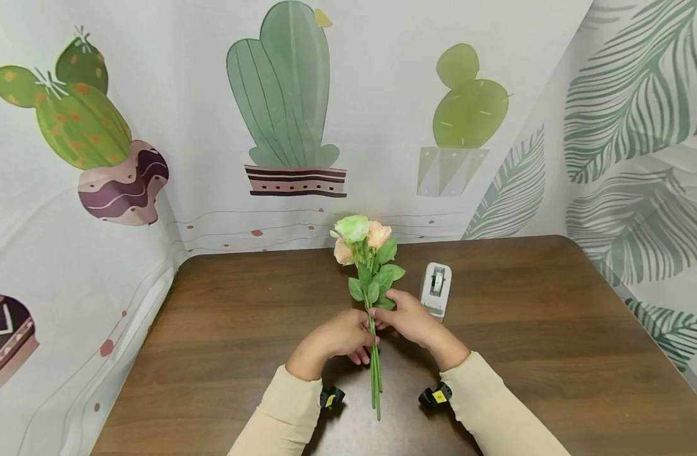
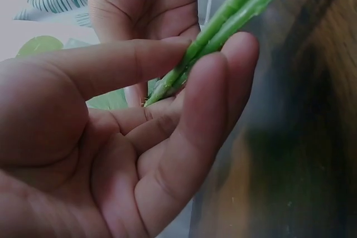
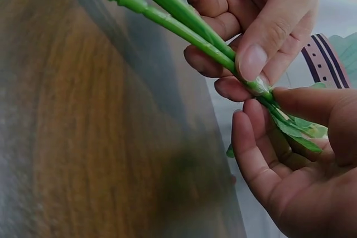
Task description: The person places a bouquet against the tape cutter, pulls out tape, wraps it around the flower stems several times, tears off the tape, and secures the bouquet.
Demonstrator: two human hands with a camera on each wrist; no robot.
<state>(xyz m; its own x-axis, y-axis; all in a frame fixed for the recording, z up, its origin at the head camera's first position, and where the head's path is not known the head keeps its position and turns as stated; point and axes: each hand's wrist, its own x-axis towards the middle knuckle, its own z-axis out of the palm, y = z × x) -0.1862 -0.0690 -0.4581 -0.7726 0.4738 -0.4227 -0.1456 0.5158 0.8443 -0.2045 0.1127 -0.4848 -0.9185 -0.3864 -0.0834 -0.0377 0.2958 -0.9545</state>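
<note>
A small bunch of flowers (image 1: 376,278) has one pale green bloom, peach blooms, green leaves and several stems. My left hand (image 1: 344,332) pinches the stems (image 1: 376,380) between thumb and fingers, below the leaves. Just above it, my right hand (image 1: 414,320) holds the same stems near the lowest leaves, its thumb and fingertips close to the left thumb. In the right wrist view, a shiny clear patch like tape (image 3: 259,86) lies on the stems beside the left thumb. The cut stem ends point toward me.
A white tape dispenser (image 1: 436,288) stands on the brown wooden table (image 1: 240,304), just beyond my right hand. Behind the table hangs a white cloth (image 1: 383,126) printed with cacti and leaves. The blooms overlap its lower part in the head view.
</note>
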